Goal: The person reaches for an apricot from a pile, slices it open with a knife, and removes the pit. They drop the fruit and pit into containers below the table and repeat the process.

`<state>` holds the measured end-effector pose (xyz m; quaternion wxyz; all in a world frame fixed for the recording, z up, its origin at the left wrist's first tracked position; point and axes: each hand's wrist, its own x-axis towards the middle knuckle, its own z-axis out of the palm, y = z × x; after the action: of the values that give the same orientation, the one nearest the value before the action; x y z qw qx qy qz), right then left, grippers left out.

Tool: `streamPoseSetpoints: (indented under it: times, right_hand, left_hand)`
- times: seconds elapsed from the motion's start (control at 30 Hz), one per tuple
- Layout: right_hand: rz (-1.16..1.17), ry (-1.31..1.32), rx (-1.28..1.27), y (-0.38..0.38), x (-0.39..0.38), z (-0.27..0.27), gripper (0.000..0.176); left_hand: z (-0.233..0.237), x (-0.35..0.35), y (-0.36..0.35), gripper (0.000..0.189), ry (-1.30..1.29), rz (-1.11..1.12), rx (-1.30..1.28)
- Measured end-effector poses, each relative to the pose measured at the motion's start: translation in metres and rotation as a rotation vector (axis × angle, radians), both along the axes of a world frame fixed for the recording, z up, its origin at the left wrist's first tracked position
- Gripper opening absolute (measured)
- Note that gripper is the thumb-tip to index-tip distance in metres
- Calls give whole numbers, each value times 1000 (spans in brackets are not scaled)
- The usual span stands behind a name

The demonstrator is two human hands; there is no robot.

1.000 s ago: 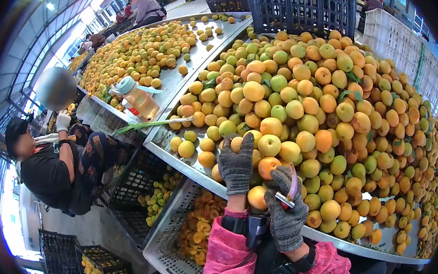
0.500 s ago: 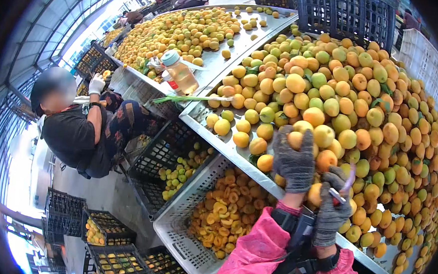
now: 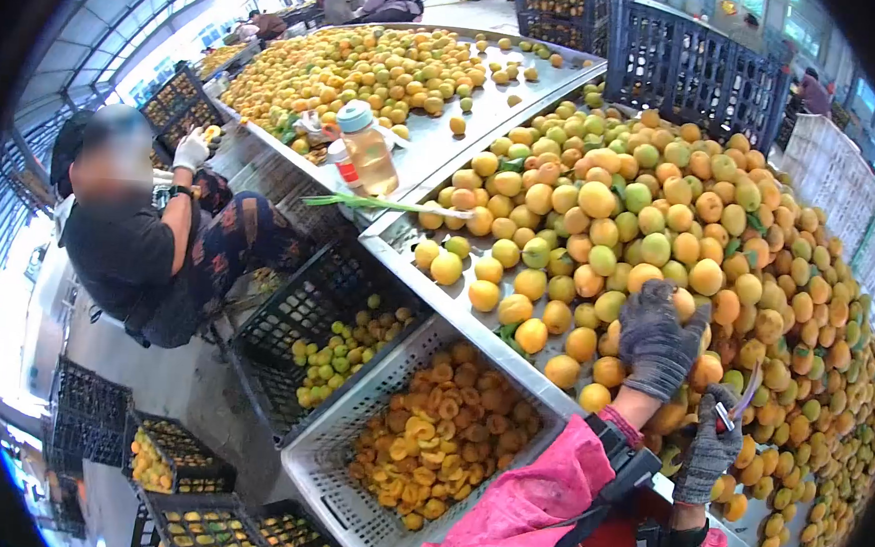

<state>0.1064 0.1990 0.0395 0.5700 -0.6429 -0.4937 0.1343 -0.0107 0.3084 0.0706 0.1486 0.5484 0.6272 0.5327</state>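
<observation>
My left hand [image 3: 657, 342], in a dark grey knit glove, is on the near side of the apricot heap. Its fingers and thumb close around an apricot [image 3: 683, 305]. Lower and to the right, my right hand [image 3: 709, 453], gloved alike, is wrapped around a small knife [image 3: 748, 393] whose blade points up. Loose apricots [image 3: 594, 200], orange, yellow and some greenish, are piled on the metal table [image 3: 436, 292]. Below the table edge, left of my arms, a grey plastic crate [image 3: 338, 513] contains halved apricots [image 3: 427, 443].
Beside the grey crate, a black crate [image 3: 262, 358] contains greenish fruit. A bottle [image 3: 372, 159] and a green-leaved stalk [image 3: 392, 206] lie near the table's left corner. A co-worker [image 3: 139, 245] sits at left. Dark crates [image 3: 695, 69] stand behind the heap.
My left hand has moved right across the near side of the heap. My right hand, still with the knife, has shifted right and down. The co-worker's head has turned slightly.
</observation>
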Motion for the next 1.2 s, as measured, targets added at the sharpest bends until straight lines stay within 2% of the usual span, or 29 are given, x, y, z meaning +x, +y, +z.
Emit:
streamPoseSetpoints:
  times: [0.07, 0.13, 0.17, 0.23, 0.3, 0.37, 0.4, 0.5, 0.63, 0.67, 0.7, 0.77, 0.83, 0.9, 0.93, 0.97, 1.0, 1.03, 1.07, 1.1, 1.13, 1.17, 1.2]
  right_hand:
    - [-12, -29, -20, -11, 9, 2, 19]
    - [-5, 168, -213, -19, 16, 3, 18]
    - [-13, 168, -206, -22, 15, 7, 18]
    - [40, -6, -260, -31, 8, 18, 16]
    - [68, 31, -254, -34, 10, 23, 15]
    - [69, 205, -228, -38, 8, 30, 15]
    - [63, 209, -220, -38, 8, 35, 15]
    - [8, 497, -76, -42, 7, 45, 20]
    - [24, 503, 94, -51, 33, 23, 21]
    - [13, 595, 90, -53, 41, 10, 21]
    - [32, 658, 25, -58, 33, 25, 21]
    - [-81, 420, 69, -57, 37, 2, 20]
    - [-31, 481, 101, -64, 48, -28, 20]
    - [-76, 358, -149, -71, 46, -32, 20]
    - [-48, 549, -102, -70, 39, -22, 20]
    - [-49, 555, -106, -66, 35, -11, 20]
    - [-29, 683, -123, -60, 33, -1, 20]
    - [-10, 810, -138, -56, 33, 3, 19]
    - [-104, 853, -128, -52, 40, -8, 19]
    - [-105, 856, -127, -51, 45, -9, 19]
    - [-80, 842, -130, -51, 49, -9, 19]
    - [-54, 831, -135, -49, 51, -13, 18]
    - [-86, 809, -124, -48, 57, -21, 20]
  left_hand:
    - [-7, -3, 5, 52, 32, -12, 46]
    - [-8, -7, 2, 60, 85, -40, 22]
    - [-7, -8, 0, 60, 84, -49, 29]
    - [-3, -13, -4, 60, 19, -88, 100]
    - [-8, -19, -2, 59, 56, -147, 56]
    - [-15, -24, -3, 56, 8, -211, 116]
    - [-15, -26, -4, 56, 12, -218, 123]
    - [-19, -31, -9, 49, 163, -218, 248]
    - [-24, -54, -9, 40, 406, -203, 420]
    - [-25, -65, -9, 38, 473, -189, 457]
    - [-24, -70, -9, 36, 527, -182, 497]
    - [-25, -60, -18, 37, -162, -413, 223]
    - [-24, -64, -20, 37, -173, -425, 231]
    - [-23, -78, -19, 38, -181, -424, 253]
    - [-19, -90, -18, 35, -34, -341, 340]
    - [-24, -104, -16, 32, -35, -267, 309]
    - [-33, -123, -9, 30, -35, -195, 281]
    - [-45, -149, 4, 26, 90, -45, 336]
    - [-47, -172, 10, 23, 72, 53, 340]
    - [-40, -199, 17, 21, 198, 148, 213]
    - [-54, -227, 28, 22, 178, 222, 39]
    - [-49, -252, 31, 23, 339, 284, 26]
    - [-69, -282, 45, 28, 420, 383, -51]
